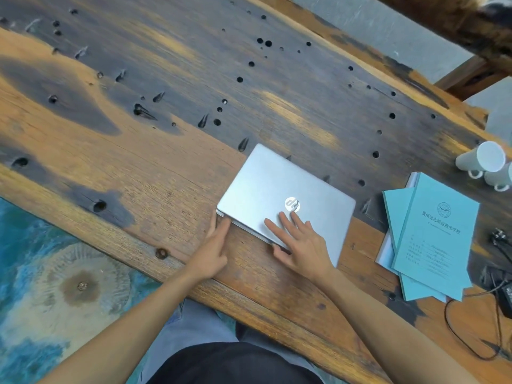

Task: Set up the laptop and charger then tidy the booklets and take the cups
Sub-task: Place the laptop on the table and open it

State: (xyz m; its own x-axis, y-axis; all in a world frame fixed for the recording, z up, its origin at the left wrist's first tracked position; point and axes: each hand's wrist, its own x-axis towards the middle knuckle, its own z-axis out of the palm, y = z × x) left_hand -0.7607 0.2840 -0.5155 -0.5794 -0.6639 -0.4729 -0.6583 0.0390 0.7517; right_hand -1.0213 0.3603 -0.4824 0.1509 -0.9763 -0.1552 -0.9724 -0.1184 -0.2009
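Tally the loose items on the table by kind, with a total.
Laptop: 1, silver, lid closed
Booklets: at least 2, light blue, overlapping; white sheets beneath not counted
Cups: 2, white, at the frame edge
Charger: 1, black, with its cable, partly out of frame
Total: 6

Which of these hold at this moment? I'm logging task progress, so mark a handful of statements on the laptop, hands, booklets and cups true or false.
1. The silver laptop on the worn wooden table is closed. True.
2. The right hand lies flat on the lid. True.
3. The left hand holds a white cup. False: it touches the laptop's corner.
4. The light blue booklets sit in a square stack. False: they lie fanned and askew.
5. The white cups lie on their sides. True.
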